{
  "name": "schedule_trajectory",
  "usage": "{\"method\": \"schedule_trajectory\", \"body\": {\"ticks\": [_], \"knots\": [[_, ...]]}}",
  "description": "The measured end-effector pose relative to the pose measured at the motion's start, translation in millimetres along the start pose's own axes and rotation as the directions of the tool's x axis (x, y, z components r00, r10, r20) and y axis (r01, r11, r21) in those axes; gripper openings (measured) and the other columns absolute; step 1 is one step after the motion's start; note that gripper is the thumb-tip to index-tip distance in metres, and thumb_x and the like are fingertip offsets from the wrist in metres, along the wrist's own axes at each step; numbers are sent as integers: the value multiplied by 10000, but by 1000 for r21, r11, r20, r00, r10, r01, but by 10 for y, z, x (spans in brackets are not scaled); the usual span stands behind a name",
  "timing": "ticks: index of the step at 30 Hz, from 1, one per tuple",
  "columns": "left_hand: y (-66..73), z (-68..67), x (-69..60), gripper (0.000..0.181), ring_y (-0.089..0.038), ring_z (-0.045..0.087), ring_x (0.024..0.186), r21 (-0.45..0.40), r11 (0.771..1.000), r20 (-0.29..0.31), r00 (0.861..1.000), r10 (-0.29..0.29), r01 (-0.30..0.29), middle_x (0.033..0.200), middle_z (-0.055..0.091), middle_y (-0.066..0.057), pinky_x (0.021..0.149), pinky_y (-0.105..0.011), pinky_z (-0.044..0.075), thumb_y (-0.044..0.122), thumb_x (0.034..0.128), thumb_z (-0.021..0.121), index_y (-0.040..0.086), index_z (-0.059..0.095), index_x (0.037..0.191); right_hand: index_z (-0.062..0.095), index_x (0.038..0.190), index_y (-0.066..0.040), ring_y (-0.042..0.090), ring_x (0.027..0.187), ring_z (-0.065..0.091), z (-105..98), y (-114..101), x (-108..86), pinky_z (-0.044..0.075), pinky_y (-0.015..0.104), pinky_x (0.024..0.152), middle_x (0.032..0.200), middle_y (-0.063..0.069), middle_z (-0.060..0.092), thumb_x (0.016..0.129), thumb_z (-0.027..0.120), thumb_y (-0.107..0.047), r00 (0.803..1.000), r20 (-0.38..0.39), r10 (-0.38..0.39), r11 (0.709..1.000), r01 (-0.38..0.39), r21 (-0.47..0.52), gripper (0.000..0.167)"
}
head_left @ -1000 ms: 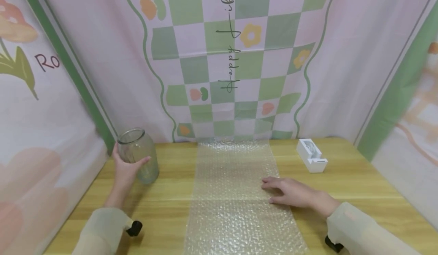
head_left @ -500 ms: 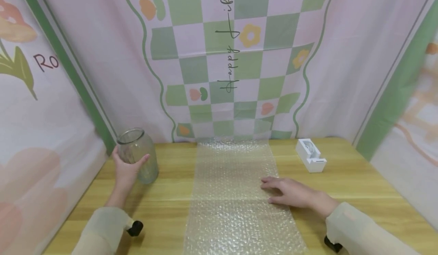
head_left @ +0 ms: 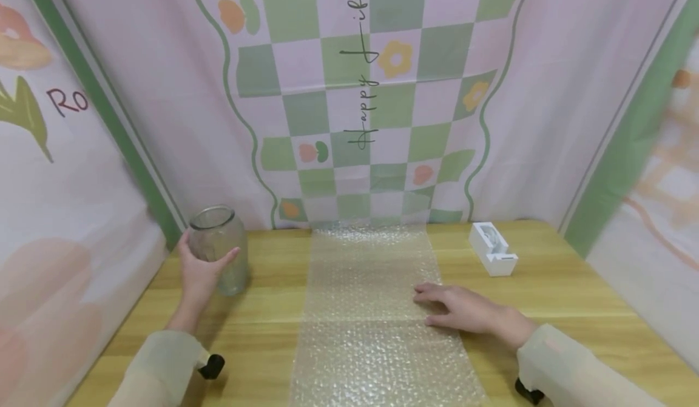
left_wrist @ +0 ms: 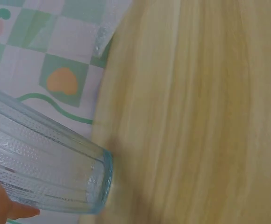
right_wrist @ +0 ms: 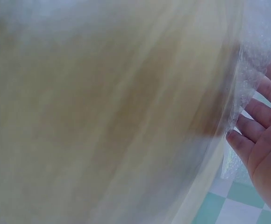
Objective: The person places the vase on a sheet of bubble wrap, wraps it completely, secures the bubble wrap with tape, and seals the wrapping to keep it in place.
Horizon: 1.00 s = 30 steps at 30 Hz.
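Note:
On the left of the table, my left hand (head_left: pixel 203 273) grips a clear glass jar (head_left: pixel 233 261), thumb across its near side and the other fingers partly hidden behind it. In the left wrist view the ribbed jar (left_wrist: pixel 46 158) shows its base, with part of the hand (left_wrist: pixel 2 205) at the lower left. A sheet of bubble wrap (head_left: pixel 366 310) lies lengthwise over the middle of the table. My right hand (head_left: pixel 469 310) rests on its right edge, fingers loosely extended; the right wrist view shows these fingers (right_wrist: pixel 261 116) against the bubble wrap (right_wrist: pixel 252 70).
A white tape dispenser (head_left: pixel 494 250) stands at the back right of the wooden table (head_left: pixel 546 298). Behind the table hangs a checkered cloth (head_left: pixel 349 110), and printed cloths (head_left: pixel 60 213) enclose the sides. The bubble wrap's far end reaches the back cloth.
The jar's upper part has tipped slightly, its rim shifting a little right while the left hand keeps its grip. The right hand stays at the bubble wrap's edge; the head view has shifted slightly.

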State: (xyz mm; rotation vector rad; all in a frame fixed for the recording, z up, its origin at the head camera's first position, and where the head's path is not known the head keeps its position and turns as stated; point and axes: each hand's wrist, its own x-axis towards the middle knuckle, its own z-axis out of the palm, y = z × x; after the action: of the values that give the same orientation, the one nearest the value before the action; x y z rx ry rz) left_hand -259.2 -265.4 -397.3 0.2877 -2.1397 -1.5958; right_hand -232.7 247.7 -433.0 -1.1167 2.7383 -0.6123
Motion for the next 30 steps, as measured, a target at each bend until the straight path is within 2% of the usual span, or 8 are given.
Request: {"method": "schedule_trajectory", "body": {"ticks": [7,17,25,30], "knots": [[81,12,-22,1181,-437,168,1512,61,997,5,999,52,-52,1666,140,-232,1217,-591,180,180,807,898,101,68,1642,631,1375,-42,439,1376,456,-26,-1,-19,362,608,1109,1503,192,508,976,687,-369,1000,1,15,1000,-15,9,519],[122,-25,-66,1195,-424,149,1520,86,994,36,997,62,-65,1669,135,-231,1221,-592,154,178,793,904,94,68,1642,629,1370,-24,440,1368,465,-48,-54,4,380,603,1102,1496,208,510,976,692,-333,1000,19,7,1000,-7,3,505],[191,9,-133,1167,-466,262,1470,75,991,43,993,111,-114,1625,245,-255,1186,-631,240,133,769,917,86,135,1634,653,1339,-40,435,1348,490,-54,-54,39,390,596,1101,1480,200,529,956,718,-321,999,30,17,999,-16,-46,480],[241,31,-190,1179,-466,270,1466,96,985,67,988,139,-145,1633,244,-230,1168,-657,255,172,764,926,120,137,1639,674,1310,-44,436,1323,517,-64,-69,64,408,598,1088,1459,203,549,946,732,-313,999,29,19,997,-17,-77,456]]}}
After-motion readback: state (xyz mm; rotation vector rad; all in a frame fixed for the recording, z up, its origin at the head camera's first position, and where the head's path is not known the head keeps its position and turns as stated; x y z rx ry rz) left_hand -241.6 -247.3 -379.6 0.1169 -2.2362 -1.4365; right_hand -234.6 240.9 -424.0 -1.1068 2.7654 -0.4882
